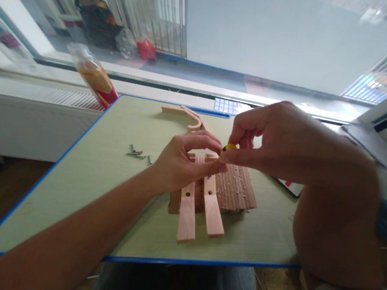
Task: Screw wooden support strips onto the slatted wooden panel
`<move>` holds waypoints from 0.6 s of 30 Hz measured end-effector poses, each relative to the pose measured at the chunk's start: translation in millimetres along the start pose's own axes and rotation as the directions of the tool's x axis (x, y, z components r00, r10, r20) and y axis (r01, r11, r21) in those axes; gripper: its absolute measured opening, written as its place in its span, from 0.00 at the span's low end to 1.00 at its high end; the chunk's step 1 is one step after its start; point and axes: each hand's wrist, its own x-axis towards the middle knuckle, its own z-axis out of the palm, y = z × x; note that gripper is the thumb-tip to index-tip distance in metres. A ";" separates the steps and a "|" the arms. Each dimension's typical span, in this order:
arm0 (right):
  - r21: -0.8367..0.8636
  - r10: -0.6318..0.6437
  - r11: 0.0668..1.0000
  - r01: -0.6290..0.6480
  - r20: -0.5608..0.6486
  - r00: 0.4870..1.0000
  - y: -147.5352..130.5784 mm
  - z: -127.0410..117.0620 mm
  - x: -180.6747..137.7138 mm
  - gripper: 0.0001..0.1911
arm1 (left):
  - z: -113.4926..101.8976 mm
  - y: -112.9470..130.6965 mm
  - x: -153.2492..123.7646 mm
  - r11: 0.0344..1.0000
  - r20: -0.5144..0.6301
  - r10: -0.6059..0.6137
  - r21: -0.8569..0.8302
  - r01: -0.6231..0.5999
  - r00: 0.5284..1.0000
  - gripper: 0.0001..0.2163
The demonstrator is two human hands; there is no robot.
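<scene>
**Right hand and left hand meet over two wooden strips**

The right grip is narrow, thumb and fingers pinched on a small yellow-and-black piece, perhaps a tool's handle. The left grip is curved, with its fingertips just beside that piece; whether they hold anything cannot be told, as the spot between the hands is hidden.

The pale strips lie side by side on a ridged brown board, their near ends jutting past its edge over the desk. Each has a dark hole partway along; their far parts are partly covered by the left hand. Loose metal fasteners lie left of the board, and a curved wooden part lies beyond the left hand.

The step in hand looks like close fingertip work at the strips, perhaps fastening. The next move seems to call for a steady left hand and small, controlled turns from the right.
</scene>
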 end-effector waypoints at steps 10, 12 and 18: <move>0.157 -0.126 0.980 0.119 0.033 0.991 5.2 -7.5 -3.6 0.09 | 0.1 0.0 -1.3 0.998 0.005 -0.026 -0.051 0.027 1.000 0.11; 0.155 -0.140 0.979 0.133 0.037 0.989 4.5 -7.2 -4.7 0.09 | 0.0 1.9 -1.6 0.998 0.012 -0.031 -0.049 0.031 0.999 0.10; 0.034 -0.076 0.997 0.076 -0.003 0.997 1.3 -2.4 -3.2 0.05 | -2.1 5.9 -3.5 0.996 0.015 -0.079 -0.032 0.080 0.997 0.10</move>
